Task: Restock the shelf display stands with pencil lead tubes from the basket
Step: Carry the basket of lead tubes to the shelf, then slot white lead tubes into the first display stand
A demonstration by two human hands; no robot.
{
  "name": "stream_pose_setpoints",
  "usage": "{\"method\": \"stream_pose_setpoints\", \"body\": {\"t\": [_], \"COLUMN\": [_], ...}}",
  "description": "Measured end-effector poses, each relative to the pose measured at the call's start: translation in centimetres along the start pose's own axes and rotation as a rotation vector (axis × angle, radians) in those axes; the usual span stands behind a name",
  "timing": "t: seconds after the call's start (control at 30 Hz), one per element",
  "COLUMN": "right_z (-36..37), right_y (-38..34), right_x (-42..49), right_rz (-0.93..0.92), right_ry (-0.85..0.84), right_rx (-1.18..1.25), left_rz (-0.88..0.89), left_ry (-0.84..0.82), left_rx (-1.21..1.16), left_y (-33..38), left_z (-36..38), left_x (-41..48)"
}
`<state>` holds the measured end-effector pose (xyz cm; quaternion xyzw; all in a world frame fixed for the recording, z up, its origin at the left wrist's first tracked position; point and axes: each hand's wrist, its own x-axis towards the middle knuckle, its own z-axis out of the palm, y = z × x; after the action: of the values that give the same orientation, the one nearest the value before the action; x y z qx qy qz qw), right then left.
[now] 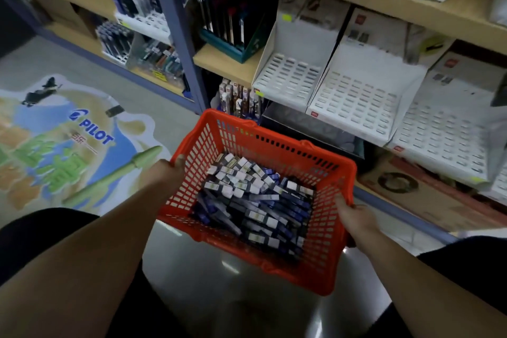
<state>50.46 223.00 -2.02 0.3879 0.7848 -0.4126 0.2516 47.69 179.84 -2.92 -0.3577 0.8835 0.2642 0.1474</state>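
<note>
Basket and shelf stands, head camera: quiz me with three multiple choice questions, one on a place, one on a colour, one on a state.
1. Where do the pencil lead tubes lie?
A. on the floor
B. in the basket
C. on the top shelf

2. What colour is the basket?
A. blue
B. green
C. red-orange

3. In what state are the white display stands?
A. slots empty
B. half filled
C. packed full

Answers:
1 B, the tubes are heaped on the basket's bottom.
2 C, its mesh walls and rim are red-orange.
3 A, every slot that shows is bare.
</note>
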Motion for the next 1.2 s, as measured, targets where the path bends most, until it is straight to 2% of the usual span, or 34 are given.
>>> {"method": "stream_pose_setpoints", "body": {"t": [0.17, 0.43, 0.5, 0.6, 0.7, 0.87, 0.93, 1.0, 1.03, 1.1, 1.2], "right_z": [0.2, 0.9, 0.1, -1.2, -1.7, -3.9, -4.4, -4.1, -3.5, -2.0, -0.3], "right_y": [0.5, 3.0, 3.2, 2.8, 3.0, 3.2, 2.2, 0.7, 0.1, -0.8, -1.9], "right_x": [0.6, 0.3, 0.0, -0.3, 1.0, 0.9, -0.8, -2.7, -3.7, -4.8, -4.5], "right_rz": [0.027, -0.023, -0.027, -0.055, -0.057, -0.08, -0.222, -0.461, -0.557, -0.631, -0.55], "right_ry": [0.059, 0.118, 0.094, 0.07, 0.154, 0.252, 0.379, 0.468, 0.429, 0.196, -0.148], "right_rx": [-0.041, -0.117, -0.164, -0.284, -0.204, -0.307, -0.414, -0.535, -0.564, -0.549, -0.596], "left_rz": [0.032, 0.049, 0.048, -0.021, -0.015, 0.132, 0.164, 0.304, 0.407, 0.591, 0.702], "left_ry": [-0.031, 0.072, 0.029, -0.166, -0.302, -0.168, -0.12, -0.074, -0.082, -0.176, -0.368], "left_rx": [0.02, 0.148, 0.18, 0.18, 0.074, 0.308, 0.466, 0.58, 0.551, 0.442, 0.347], "left_y": [0.9, 0.5, 0.5, 1.2, 2.7, 5.9, 8.2, 10.8, 12.0, 13.9, 14.3], "left_z": [0.7, 2.2, 1.8, 0.3, 0.1, 0.9, 0.6, 0.5, 0.7, 1.8, 4.4], "left_x": [0.3, -1.0, -1.3, -1.3, -1.8, -4.2, -5.5, -7.3, -8.4, -10.0, -11.1]}}
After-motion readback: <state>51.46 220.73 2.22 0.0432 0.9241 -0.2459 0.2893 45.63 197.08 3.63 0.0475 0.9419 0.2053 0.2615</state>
